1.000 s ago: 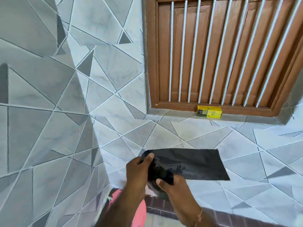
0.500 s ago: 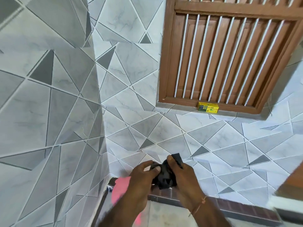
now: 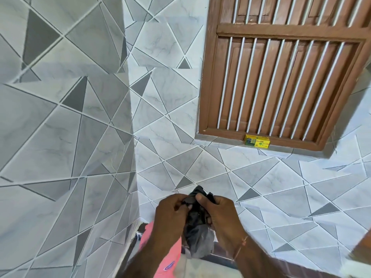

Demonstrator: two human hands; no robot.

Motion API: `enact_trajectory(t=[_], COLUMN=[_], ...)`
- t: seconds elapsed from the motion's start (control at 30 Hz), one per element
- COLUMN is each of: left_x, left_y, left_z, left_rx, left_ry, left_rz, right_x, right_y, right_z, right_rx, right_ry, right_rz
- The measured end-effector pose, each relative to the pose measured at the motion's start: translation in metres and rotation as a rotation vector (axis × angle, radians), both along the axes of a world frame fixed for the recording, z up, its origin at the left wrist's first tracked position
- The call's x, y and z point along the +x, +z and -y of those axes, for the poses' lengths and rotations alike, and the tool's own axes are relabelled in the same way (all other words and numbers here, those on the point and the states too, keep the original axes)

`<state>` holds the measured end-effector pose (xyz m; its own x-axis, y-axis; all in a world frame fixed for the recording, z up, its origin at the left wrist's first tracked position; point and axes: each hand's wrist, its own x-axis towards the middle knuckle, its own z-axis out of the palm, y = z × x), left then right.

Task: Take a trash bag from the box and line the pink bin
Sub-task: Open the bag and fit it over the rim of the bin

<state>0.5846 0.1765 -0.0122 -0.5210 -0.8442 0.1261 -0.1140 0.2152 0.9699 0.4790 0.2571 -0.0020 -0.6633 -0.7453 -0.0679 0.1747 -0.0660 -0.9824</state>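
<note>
The person holds a black trash bag (image 3: 197, 225) bunched between both hands, close in front of the body and above the floor at the foot of the tiled wall (image 3: 176, 109). The left hand (image 3: 170, 214) is closed on the left part of the bundle, its thumb and fingers pinching the plastic near the top. The right hand (image 3: 219, 211) is closed on the right part, its thumb pressed over the top fold. A crumpled tail of the bag hangs down below the hands, and a small peak of plastic sticks up above them.

The pink bin (image 3: 167, 255) stands low at the bottom of the view, just below and behind the left forearm, which covers much of it; its opening cannot be made out. A small yellow box (image 3: 257, 141) sits on the ledge under the brown window shutter (image 3: 281, 77), well apart from the hands.

Judging from this, the bag is already out of the box and the step in hand is working it open, with the fingers feeling for the two layers at its mouth. The bin is not yet lined. The next move calls for parting the layers, spreading the mouth wide, then lowering the bag into the bin and folding its edge over the rim. Thin plastic tends to cling, so finding the open end may take some rubbing.
</note>
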Motion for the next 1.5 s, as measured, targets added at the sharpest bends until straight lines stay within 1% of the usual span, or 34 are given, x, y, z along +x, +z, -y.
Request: enact_trajectory(t=[0.07,0.13,0.2,0.27,0.3,0.33,0.37,0.4,0.43,0.47,0.5,0.53,0.57,0.63,0.67,0.77,0.83,0.9,0.97,1.07,1.1,1.13,1.17,1.23,1.27,1.33,1.4,1.5], left_x=[-0.001,0.001,0.002,0.001,0.000,-0.003,-0.005,-0.008,-0.011,-0.014,-0.016,-0.019,-0.021,-0.025,-0.025,-0.025,-0.023,-0.019,-0.014,-0.010,-0.010,-0.010,-0.010,-0.013,-0.014,-0.013,-0.010,-0.008], left_y=[0.002,0.004,0.007,0.009,0.010,0.011,0.011,0.012,0.012,0.012,0.012,0.012,0.011,0.012,0.012,0.011,0.010,0.012,0.014,0.014,0.013,0.011,0.009,0.008,0.010,0.014,0.017,0.020], left_z=[0.003,0.011,0.018,0.022,0.021,0.020,0.019,0.017,0.016,0.016,0.014,0.013,0.013,0.013,0.013,0.020,0.026,0.031,0.035,0.040,0.042,0.044,0.046,0.048,0.048,0.051,0.054,0.054], left_rx=[0.208,0.410,0.611,0.735,0.737,0.702,0.639,0.564,0.493,0.439,0.402,0.378,0.368,0.384,0.393,0.387,0.382,0.327,0.166,-0.124,-0.177,-0.198,-0.181,-0.026,0.067,0.217,0.290,0.384], left_ry=[0.109,0.233,0.320,0.324,0.301,0.271,0.242,0.216,0.185,0.148,0.109,0.071,0.040,0.001,-0.008,0.005,0.012,-0.013,-0.030,-0.041,-0.031,-0.011,0.012,0.082,0.124,0.217,0.309,0.408], left_rz=[-0.098,-0.211,-0.355,-0.458,-0.465,-0.433,-0.384,-0.340,-0.307,-0.284,-0.265,-0.250,-0.247,-0.273,-0.288,-0.296,-0.301,-0.274,-0.174,0.045,0.089,0.112,0.095,-0.027,-0.093,-0.229,-0.341,-0.453], right_x=[-0.007,-0.014,-0.023,-0.031,-0.034,-0.034,-0.035,-0.035,-0.033,-0.028,-0.021,-0.015,-0.011,-0.010,-0.010,-0.012,-0.014,-0.022,-0.033,-0.046,-0.049,-0.050,-0.051,-0.055,-0.058,-0.068,-0.077,-0.087], right_y=[-0.004,-0.008,-0.020,-0.035,-0.044,-0.050,-0.055,-0.055,-0.050,-0.035,-0.019,-0.006,0.000,-0.004,-0.007,-0.010,-0.008,-0.009,-0.009,-0.012,-0.013,-0.015,-0.015,-0.016,-0.018,-0.024,-0.032,-0.048], right_z=[-0.005,-0.012,-0.020,-0.026,-0.029,-0.031,-0.032,-0.031,-0.029,-0.027,-0.023,-0.017,-0.012,-0.002,0.001,0.000,-0.001,0.000,0.000,-0.002,-0.002,-0.002,-0.001,-0.001,-0.003,-0.007,-0.013,-0.022], right_rx=[0.026,0.102,0.231,0.453,0.597,0.695,0.708,0.625,0.480,0.345,0.254,0.220,0.225,0.250,0.230,0.103,0.052,0.053,0.076,0.145,0.152,0.141,0.116,0.090,0.091,0.128,0.193,0.289], right_ry=[-0.033,-0.086,-0.118,-0.103,-0.068,-0.076,-0.135,-0.220,-0.260,-0.234,-0.137,-0.012,0.073,0.069,0.061,0.069,0.075,0.025,-0.059,-0.137,-0.153,-0.159,-0.160,-0.187,-0.223,-0.318,-0.403,-0.395], right_rz=[-0.023,-0.116,-0.224,-0.415,-0.581,-0.787,-0.985,-1.135,-1.203,-1.133,-0.963,-0.810,-0.729,-0.696,-0.634,-0.366,-0.263,-0.241,-0.278,-0.367,-0.357,-0.304,-0.229,-0.151,-0.169,-0.268,-0.341,-0.347])
